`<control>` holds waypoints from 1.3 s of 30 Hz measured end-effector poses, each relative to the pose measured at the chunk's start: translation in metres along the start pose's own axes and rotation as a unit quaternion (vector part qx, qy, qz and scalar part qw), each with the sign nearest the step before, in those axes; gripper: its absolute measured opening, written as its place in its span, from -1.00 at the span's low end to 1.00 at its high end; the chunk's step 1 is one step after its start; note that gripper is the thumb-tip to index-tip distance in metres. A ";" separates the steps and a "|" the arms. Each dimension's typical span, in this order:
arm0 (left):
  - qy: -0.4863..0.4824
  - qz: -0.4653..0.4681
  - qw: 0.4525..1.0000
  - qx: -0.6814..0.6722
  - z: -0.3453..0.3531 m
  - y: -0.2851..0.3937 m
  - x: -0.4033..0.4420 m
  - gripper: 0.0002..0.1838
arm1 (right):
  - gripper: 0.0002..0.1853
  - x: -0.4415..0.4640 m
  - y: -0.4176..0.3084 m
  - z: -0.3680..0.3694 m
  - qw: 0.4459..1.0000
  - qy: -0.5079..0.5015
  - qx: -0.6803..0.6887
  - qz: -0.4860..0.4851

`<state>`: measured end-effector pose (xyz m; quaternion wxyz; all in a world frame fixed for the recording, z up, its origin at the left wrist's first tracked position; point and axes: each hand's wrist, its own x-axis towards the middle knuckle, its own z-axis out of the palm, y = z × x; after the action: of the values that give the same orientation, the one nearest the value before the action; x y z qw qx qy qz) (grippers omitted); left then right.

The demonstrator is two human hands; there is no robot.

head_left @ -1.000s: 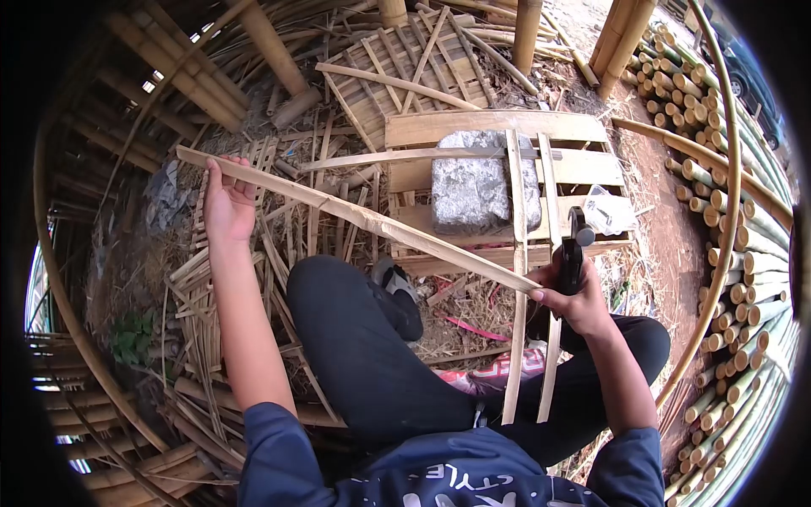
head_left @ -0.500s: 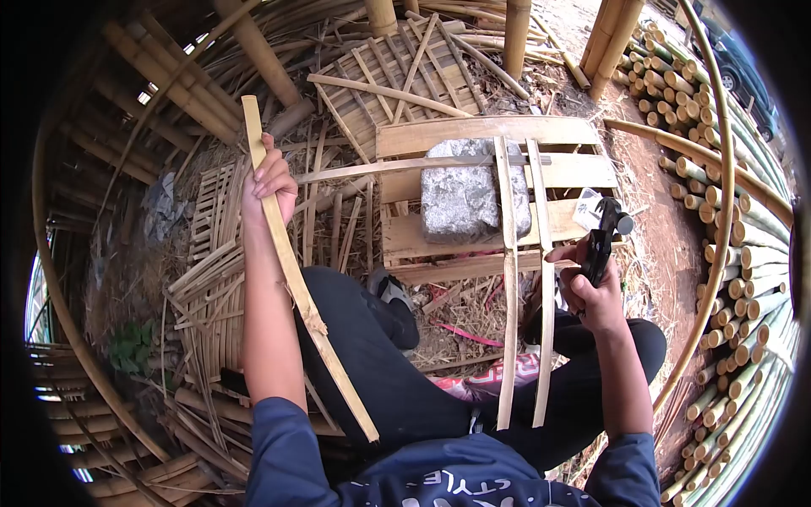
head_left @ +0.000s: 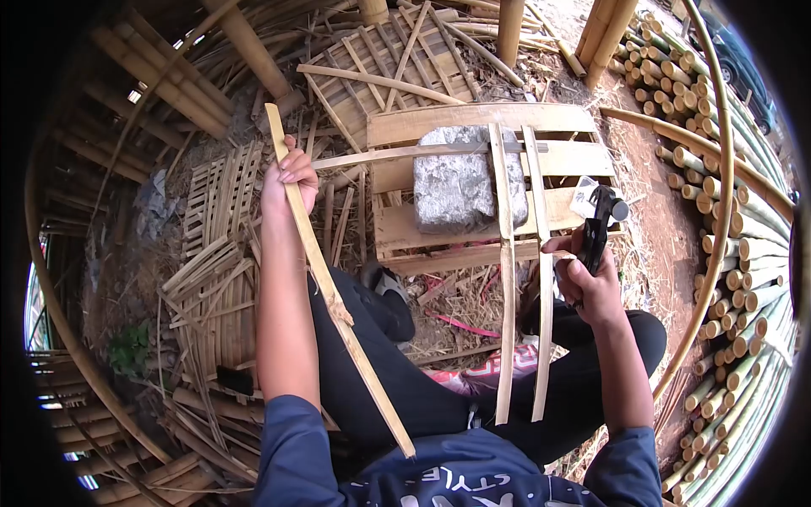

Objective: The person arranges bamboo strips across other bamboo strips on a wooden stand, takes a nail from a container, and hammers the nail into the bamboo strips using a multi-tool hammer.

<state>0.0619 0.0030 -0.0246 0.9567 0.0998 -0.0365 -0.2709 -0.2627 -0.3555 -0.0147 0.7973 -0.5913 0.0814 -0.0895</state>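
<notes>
My left hand (head_left: 290, 180) is wrapped round a long bamboo strip (head_left: 340, 313), which slants across my left thigh toward my shirt. A rough node shows midway along it. In my right hand (head_left: 593, 280) is a black hammer (head_left: 598, 226), its round striking face turned to the right. The right fingertips are at the edge of a bamboo strip (head_left: 542, 279); whether they press on it I cannot tell. Beside it runs another upright strip (head_left: 507, 279). Both lie over a crosswise strip (head_left: 372, 156) on a grey concrete block (head_left: 454, 190).
Under the block is a slatted wooden platform (head_left: 481, 258). A small white box (head_left: 585, 193) lies at its right edge. Bamboo poles (head_left: 752, 279) are stacked at the right. Slatted bamboo panels (head_left: 397, 63) lie behind, and loose strips (head_left: 211, 279) at the left.
My left hand has shifted right and slightly down with its strip, whose lower end has come closer to my shirt. The right hand keeps the hammer in nearly the same place.
</notes>
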 end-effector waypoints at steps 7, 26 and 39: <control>0.132 0.024 0.989 0.059 -0.021 0.013 -0.001 -0.84 | -0.60 0.002 0.005 -0.001 0.999 -0.007 0.037 0.011; 0.261 0.068 0.809 0.522 0.019 -0.143 -0.009 -0.78 | -0.77 0.001 -0.004 0.010 0.998 0.050 0.027 0.037; 0.261 0.066 0.752 0.602 0.042 -0.225 0.023 -0.80 | -0.77 0.001 -0.007 -0.005 0.999 0.036 -0.015 0.038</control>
<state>-0.0386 -0.2035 -0.0303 0.6870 0.7189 0.0523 -0.0922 -0.2635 -0.3623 -0.0092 0.7877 -0.5962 0.1338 -0.0787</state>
